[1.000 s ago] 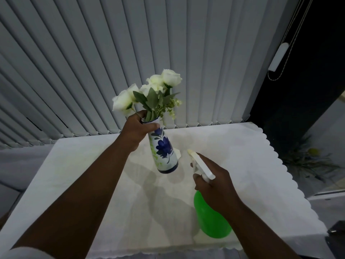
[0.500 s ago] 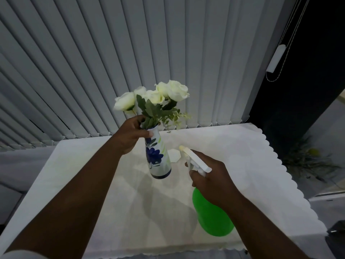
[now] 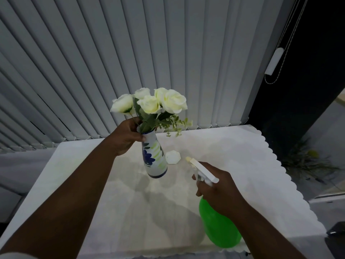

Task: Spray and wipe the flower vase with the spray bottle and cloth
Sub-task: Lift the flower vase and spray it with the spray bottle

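Observation:
A white vase (image 3: 155,159) with blue and green painted flowers hangs tilted above the table, its base toward the right. White roses (image 3: 164,102) fill it. My left hand (image 3: 127,137) grips its neck just under the leaves. To the right, my right hand (image 3: 218,191) holds a green spray bottle (image 3: 218,227) by its white trigger head (image 3: 202,170), with the nozzle aimed at the vase from a short gap. No cloth is in view.
A white scalloped cloth covers the table (image 3: 242,156). A small white hexagonal object (image 3: 173,156) lies just behind the vase. Grey vertical blinds (image 3: 130,62) close the back. At the right are a dark opening and a blind cord (image 3: 274,62). A plant (image 3: 306,161) stands beyond the table's right edge.
My left hand has turned the vase, so a different side of the painted pattern faces me, and the roses have swung right. The bottle has held nearly still.

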The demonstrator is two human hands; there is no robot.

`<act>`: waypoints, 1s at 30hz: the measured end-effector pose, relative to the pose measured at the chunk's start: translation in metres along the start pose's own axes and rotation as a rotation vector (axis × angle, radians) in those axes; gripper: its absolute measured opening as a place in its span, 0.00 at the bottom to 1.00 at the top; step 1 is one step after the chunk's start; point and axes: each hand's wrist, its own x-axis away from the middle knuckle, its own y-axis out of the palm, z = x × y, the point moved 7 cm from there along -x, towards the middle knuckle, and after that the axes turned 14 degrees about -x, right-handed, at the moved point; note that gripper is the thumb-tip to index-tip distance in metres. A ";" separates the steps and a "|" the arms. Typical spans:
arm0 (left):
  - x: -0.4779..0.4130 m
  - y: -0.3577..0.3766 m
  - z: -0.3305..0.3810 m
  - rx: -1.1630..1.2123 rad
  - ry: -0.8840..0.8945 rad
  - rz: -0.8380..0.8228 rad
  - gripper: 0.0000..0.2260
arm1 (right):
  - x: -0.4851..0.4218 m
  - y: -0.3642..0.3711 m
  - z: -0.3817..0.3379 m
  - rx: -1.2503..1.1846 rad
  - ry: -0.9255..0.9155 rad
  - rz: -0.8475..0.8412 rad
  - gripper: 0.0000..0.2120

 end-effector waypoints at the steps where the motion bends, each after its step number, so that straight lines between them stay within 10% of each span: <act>1: 0.000 0.000 0.001 0.005 0.003 -0.003 0.27 | 0.000 -0.001 0.001 -0.001 0.003 0.001 0.19; 19: -0.045 0.013 -0.043 -0.082 -0.086 0.358 0.27 | -0.001 -0.011 0.056 0.295 -0.043 0.146 0.18; 30: -0.105 0.032 -0.108 -0.023 -0.170 0.267 0.22 | -0.034 0.025 0.070 0.228 0.002 0.098 0.19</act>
